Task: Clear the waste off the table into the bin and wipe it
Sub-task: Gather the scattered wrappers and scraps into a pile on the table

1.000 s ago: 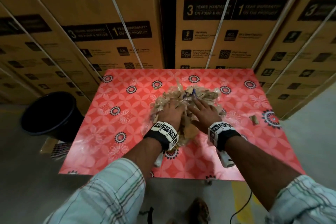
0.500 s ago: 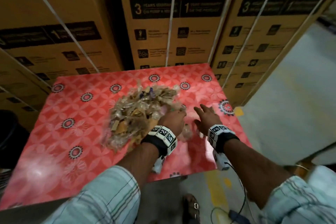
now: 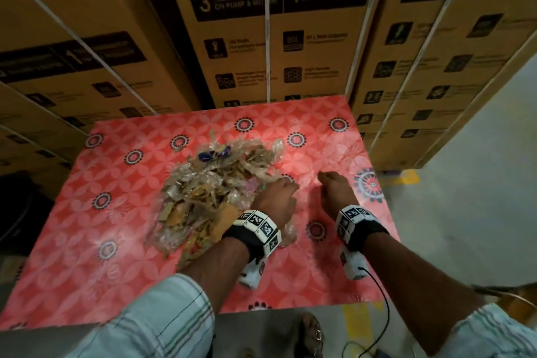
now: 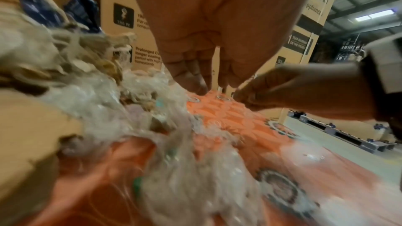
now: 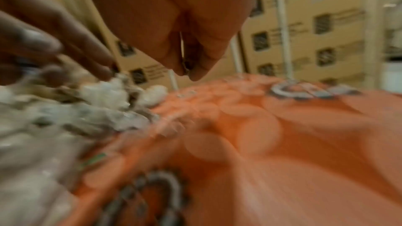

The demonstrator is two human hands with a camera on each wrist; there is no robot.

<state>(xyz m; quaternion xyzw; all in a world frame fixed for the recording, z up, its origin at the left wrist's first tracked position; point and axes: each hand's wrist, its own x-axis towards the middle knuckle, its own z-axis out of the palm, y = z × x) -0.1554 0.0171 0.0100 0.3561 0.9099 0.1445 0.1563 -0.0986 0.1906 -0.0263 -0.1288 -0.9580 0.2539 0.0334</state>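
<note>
A heap of waste (image 3: 215,192), crumpled clear plastic, cardboard scraps and a blue wrapper, lies mid-table on the red patterned cloth (image 3: 328,151). My left hand (image 3: 286,184) rests at the heap's right edge. Its fingers (image 4: 191,78) point down and touch the cloth beside the plastic (image 4: 152,126), holding nothing. My right hand (image 3: 322,176) is just right of it, clear of the heap, with fingers curled. A thin small scrap (image 5: 182,52) is pinched between its fingertips. The black bin (image 3: 14,212) is a dark shape off the table's left side.
Stacked cardboard appliance boxes (image 3: 276,38) stand tight against the table's far edge and right corner. Grey floor (image 3: 465,197) lies to the right. A cable (image 3: 383,308) trails from my right wrist over the near table edge, above my sandalled foot (image 3: 312,337).
My right hand left the heap, reached right to a lone scrap on the cloth and closed on it. The left hand stayed at the heap's right edge. My view swung right.
</note>
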